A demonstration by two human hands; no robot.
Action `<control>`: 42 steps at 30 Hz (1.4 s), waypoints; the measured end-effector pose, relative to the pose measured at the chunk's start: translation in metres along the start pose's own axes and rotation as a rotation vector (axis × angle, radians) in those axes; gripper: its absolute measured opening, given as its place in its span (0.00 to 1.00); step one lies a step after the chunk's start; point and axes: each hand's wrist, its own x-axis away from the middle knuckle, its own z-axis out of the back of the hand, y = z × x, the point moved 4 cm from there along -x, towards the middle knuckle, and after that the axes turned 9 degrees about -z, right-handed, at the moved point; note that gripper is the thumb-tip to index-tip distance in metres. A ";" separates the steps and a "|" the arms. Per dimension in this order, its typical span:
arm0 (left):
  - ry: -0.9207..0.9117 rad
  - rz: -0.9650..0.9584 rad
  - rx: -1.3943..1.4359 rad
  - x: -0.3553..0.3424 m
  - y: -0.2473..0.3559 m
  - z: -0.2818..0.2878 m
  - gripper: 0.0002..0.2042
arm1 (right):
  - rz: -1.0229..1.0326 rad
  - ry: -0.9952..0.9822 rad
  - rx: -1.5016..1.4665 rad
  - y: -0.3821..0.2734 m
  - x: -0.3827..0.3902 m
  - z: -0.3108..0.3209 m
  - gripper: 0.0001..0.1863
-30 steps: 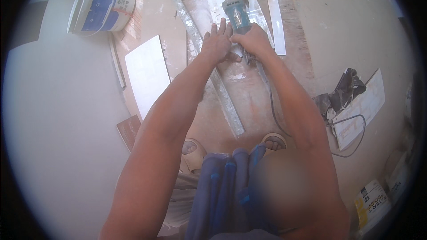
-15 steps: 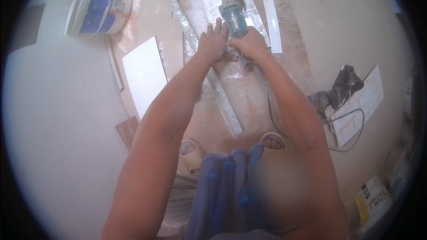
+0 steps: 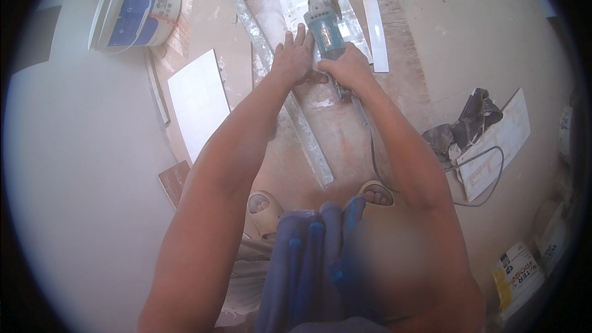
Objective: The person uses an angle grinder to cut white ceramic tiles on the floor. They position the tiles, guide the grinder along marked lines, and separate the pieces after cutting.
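My right hand [image 3: 347, 69] is wrapped around the rear body of a teal angle grinder [image 3: 327, 32] with a grey metal head. The grinder's disc [image 3: 333, 1] stands on edge over a glossy white tile [image 3: 302, 3]. My left hand [image 3: 292, 58] lies beside the grinder with its fingers stretched forward, pressing down by the tile's near left edge; part of the tile is hidden under hands and tool. Right of the tile lies a narrow white strip [image 3: 375, 28]. A dusty metal straight bar [image 3: 302, 124] runs diagonally past my left hand and partly beneath my left arm.
To the left are a white-and-blue bucket [image 3: 139, 15], another white tile [image 3: 200, 102] and a brown piece [image 3: 175, 183]. The grinder's cord [image 3: 376, 154] loops right, near a dark crumpled bag [image 3: 472, 117] on a whitish board [image 3: 496, 148]. A printed sack [image 3: 518, 277] sits lower right.
The grinder has shifted slightly back toward me, and its disc shows at a slightly different angle. My left hand stays in place beside it.
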 end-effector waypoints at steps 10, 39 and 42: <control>0.018 0.012 -0.028 0.001 -0.001 -0.002 0.60 | -0.024 0.005 0.017 -0.004 0.020 0.006 0.43; 0.008 -0.016 -0.061 -0.002 -0.001 -0.002 0.50 | -0.056 0.006 0.049 0.021 0.041 0.004 0.44; 0.024 0.020 -0.010 0.001 0.002 0.002 0.56 | -0.075 -0.025 0.024 0.022 0.044 0.004 0.42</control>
